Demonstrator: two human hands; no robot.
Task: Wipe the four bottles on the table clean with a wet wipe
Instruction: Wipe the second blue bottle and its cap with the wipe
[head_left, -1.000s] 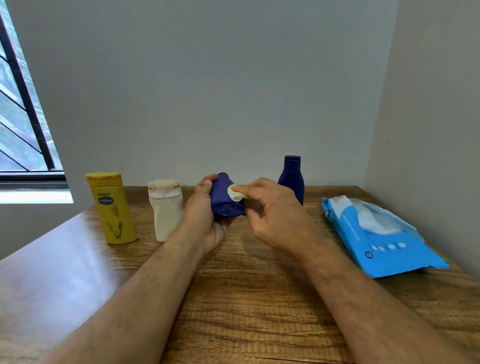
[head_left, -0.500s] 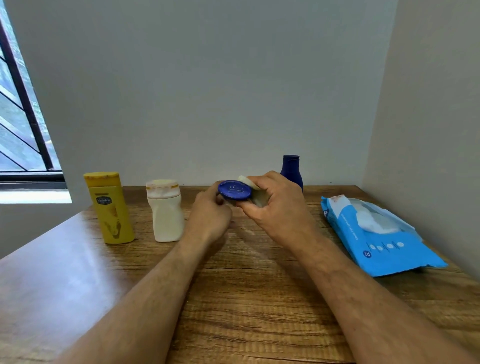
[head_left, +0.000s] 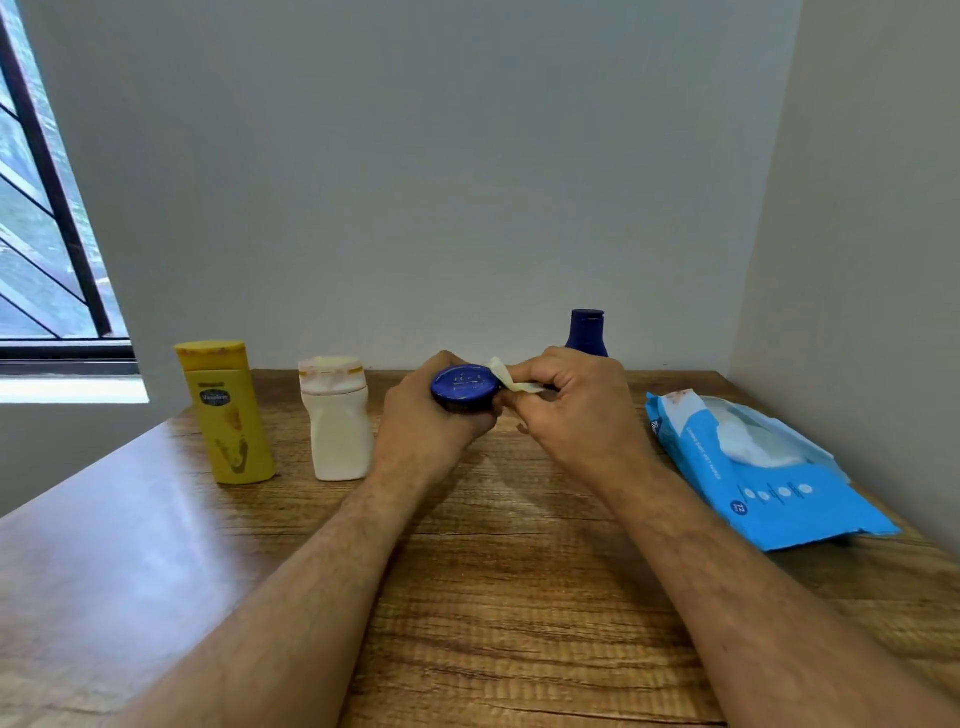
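Observation:
My left hand grips a small dark blue bottle, tipped so its round base faces me. My right hand pinches a folded white wet wipe against the bottle's right edge. A yellow bottle and a white bottle stand upright at the left of the wooden table. A second dark blue bottle stands at the back, its lower part hidden behind my right hand.
A blue pack of wet wipes lies at the right, its flap open with a white wipe showing. Walls close off the back and the right side. A window is at the far left.
My left hand turned the blue bottle from lying sideways until its base faces me. My right hand moved the wipe from the bottle's side to its right edge.

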